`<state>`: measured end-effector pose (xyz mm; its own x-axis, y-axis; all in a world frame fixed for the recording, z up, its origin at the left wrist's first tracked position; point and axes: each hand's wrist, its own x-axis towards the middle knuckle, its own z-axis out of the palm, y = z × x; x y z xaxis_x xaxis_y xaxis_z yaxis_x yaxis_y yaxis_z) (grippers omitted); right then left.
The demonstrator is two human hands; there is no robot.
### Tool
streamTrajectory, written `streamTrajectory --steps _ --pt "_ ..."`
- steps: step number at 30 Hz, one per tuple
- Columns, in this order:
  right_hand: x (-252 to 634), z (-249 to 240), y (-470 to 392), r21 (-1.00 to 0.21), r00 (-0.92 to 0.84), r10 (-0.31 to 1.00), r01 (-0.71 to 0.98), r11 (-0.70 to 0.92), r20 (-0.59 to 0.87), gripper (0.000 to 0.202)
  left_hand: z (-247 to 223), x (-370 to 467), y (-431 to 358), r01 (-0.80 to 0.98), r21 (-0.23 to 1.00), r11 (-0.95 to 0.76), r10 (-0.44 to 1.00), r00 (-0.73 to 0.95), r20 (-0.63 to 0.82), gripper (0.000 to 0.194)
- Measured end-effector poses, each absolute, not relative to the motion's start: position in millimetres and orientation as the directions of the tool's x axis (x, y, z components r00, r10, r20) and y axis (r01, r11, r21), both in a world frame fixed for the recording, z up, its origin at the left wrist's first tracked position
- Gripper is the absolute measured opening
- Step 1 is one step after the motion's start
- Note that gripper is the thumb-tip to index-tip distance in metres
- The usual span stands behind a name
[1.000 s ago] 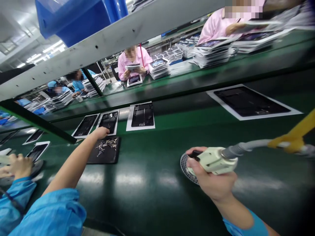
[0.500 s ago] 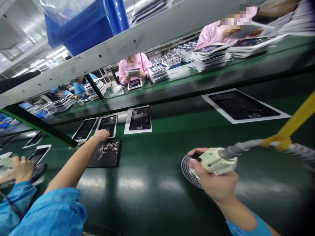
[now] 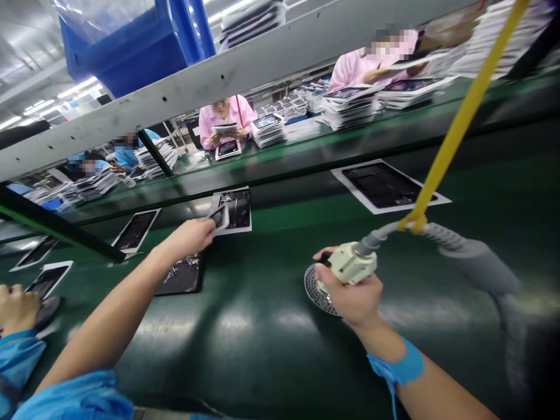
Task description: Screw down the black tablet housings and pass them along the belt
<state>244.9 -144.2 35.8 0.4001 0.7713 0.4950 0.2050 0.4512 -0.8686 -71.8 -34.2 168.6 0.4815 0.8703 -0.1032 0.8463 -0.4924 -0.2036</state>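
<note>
My left hand point(image 3: 196, 236) grips a dark tablet part on white paper point(image 3: 219, 217), lifted and steeply tilted. Behind it another tablet part point(image 3: 240, 209) lies on its paper. Just below my left forearm and hand is a black tray point(image 3: 189, 280) with small metal screws point(image 3: 175, 269). Around a pale green electric screwdriver point(image 3: 353, 262) my right hand point(image 3: 354, 294) is closed. A round perforated metal disc point(image 3: 315, 291) is under the tool's front, beside my fingers. The tool's tip is hidden.
A larger dark panel on paper point(image 3: 380, 184) lies at the back right. A yellow strap point(image 3: 464, 122) holds the grey cable. A green post point(image 3: 56, 221) slants across the left, near a co-worker's hand point(image 3: 17, 309). A shelf beam point(image 3: 192, 87) crosses above; people sit beyond.
My left hand has picked up the part that lay behind the screw tray and moved right with it. My right hand and the screwdriver appear further left as the view shifted.
</note>
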Motion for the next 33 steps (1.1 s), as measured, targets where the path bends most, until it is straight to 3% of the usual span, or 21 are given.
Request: streamTrajectory --steps 6,10,16,21,23,27,30,33 --pt "246 31 -140 -0.894 0.437 0.782 0.172 0.413 0.445 0.020 134 28 -175 0.496 -0.048 -0.867 0.487 0.822 -0.294 0.012" --pt "246 30 -140 -0.893 0.418 0.790 0.163 0.420 0.448 0.018 78 48 -238 0.355 0.148 -0.923 0.293 0.898 -0.328 0.013" --pt "245 27 -139 -0.898 0.428 0.792 0.155 0.411 0.436 0.020 44 54 -272 0.376 0.295 -0.878 0.291 0.911 -0.292 0.012" --pt "246 25 -138 -0.901 0.434 0.792 0.154 0.406 0.431 0.024 56 11 -243 0.490 0.432 -0.757 0.451 0.870 -0.197 0.018" --pt "246 25 -138 -0.905 0.443 0.790 0.156 0.397 0.423 0.025 63 -26 -215 0.654 0.362 -0.664 0.640 0.748 -0.176 0.018" --pt "246 26 -139 -0.908 0.453 0.788 0.174 0.381 0.418 0.026 80 -121 -149 0.969 0.051 -0.242 0.966 0.246 -0.076 0.024" --pt "246 27 -140 -0.910 0.454 0.790 0.188 0.369 0.413 0.025 89 -183 -115 0.990 -0.134 0.037 0.997 -0.046 -0.066 0.028" --pt "247 29 -141 -0.918 0.452 0.799 0.191 0.346 0.396 0.024 90 -215 -100 0.978 -0.205 0.028 0.986 -0.061 -0.155 0.031"
